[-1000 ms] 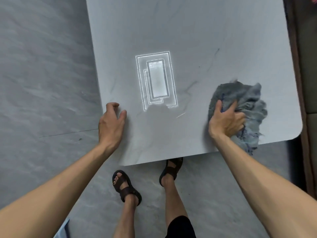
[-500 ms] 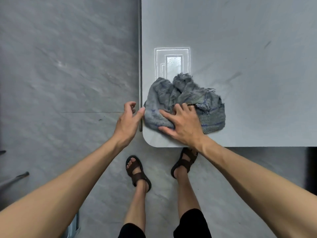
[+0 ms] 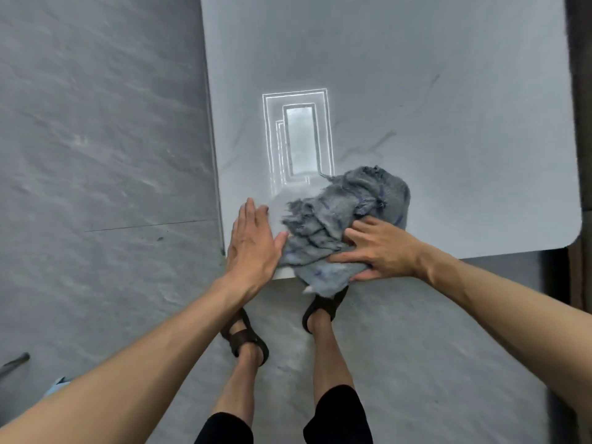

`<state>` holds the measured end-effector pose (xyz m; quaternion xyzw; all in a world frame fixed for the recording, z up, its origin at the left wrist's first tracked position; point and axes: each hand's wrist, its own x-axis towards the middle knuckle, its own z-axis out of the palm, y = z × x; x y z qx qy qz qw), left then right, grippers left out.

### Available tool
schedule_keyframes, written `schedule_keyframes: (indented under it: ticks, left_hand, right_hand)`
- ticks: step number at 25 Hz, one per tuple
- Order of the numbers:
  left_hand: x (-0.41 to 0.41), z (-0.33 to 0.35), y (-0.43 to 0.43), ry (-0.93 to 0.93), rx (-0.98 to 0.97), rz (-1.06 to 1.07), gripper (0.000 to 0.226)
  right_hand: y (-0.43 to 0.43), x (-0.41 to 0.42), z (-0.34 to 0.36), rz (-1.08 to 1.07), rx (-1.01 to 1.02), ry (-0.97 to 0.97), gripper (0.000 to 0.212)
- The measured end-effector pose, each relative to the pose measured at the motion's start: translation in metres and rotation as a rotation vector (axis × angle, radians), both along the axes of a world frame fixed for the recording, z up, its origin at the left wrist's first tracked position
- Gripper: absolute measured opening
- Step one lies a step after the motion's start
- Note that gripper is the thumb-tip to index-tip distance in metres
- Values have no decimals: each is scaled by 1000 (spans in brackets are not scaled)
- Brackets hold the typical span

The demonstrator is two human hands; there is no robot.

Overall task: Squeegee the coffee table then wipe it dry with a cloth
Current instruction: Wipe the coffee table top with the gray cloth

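The coffee table (image 3: 448,91) has a pale grey marble-look top with rounded near corners. A crumpled grey cloth with blue stripes (image 3: 342,219) lies at the table's near edge, and part of it hangs over that edge. My right hand (image 3: 381,248) presses on the cloth's right side, fingers spread, thumb under the overhanging part. My left hand (image 3: 253,241) lies flat and open on the table's near left corner, touching the cloth's left side. No squeegee is visible.
A bright rectangular reflection of a ceiling light (image 3: 298,139) shows on the tabletop beyond the cloth. Grey stone floor (image 3: 96,123) surrounds the table. My sandalled feet (image 3: 246,334) stand just below the near edge. A dark object (image 3: 14,362) lies at the far left.
The cloth swept from the near right corner to the near left corner, then back a little to the right. My left hand went from the table's left edge onto the top beside the cloth.
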<state>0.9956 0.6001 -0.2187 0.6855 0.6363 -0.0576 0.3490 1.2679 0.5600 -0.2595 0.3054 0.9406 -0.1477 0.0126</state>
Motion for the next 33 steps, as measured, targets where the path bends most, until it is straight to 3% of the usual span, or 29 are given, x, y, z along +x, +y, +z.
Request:
schedule_keyframes:
  ticks: [3, 7, 11, 13, 15, 18, 21, 23, 25, 29, 31, 33]
  left_hand:
    - [38, -3, 7, 31, 21, -89, 56]
    - [84, -7, 22, 134, -13, -130, 55]
    - [103, -8, 35, 205, -140, -97, 59]
    - [105, -6, 35, 218, -158, -115, 60]
    - [108, -6, 37, 230, -176, -109, 62]
    - [109, -5, 42, 259, -195, -112, 61]
    - [109, 0, 46, 261, -185, -121, 51]
    - [107, 5, 47, 249, -189, -112, 49]
    - [105, 10, 50, 231, -143, -74, 47]
    - [105, 18, 71, 240, 135, 10, 45]
    - [103, 13, 83, 227, 106, -5, 43]
    - [102, 6, 90, 229, 0, -41, 38]
  right_hand:
    - [-16, 100, 6, -282, 28, -70, 55]
    - [-45, 187, 10, -1032, 80, -205, 59]
    - [-44, 145, -3, -1876, 54, -254, 57]
    - [-25, 86, 0, -2095, -10, -162, 63]
    - [-14, 19, 4, -1980, -51, -101, 74]
    - [-30, -41, 8, -1267, -27, -72, 86]
    - [-27, 7, 6, -660, -19, 18, 77]
    - [-15, 62, 8, -525, 6, -18, 71]
    - [-8, 128, 10, -696, 24, -44, 65]
    - [20, 219, 18, -1632, -24, -133, 61]
    - [59, 217, 13, -1984, -19, -90, 63]
    - [105, 196, 4, -2127, 16, -43, 66]
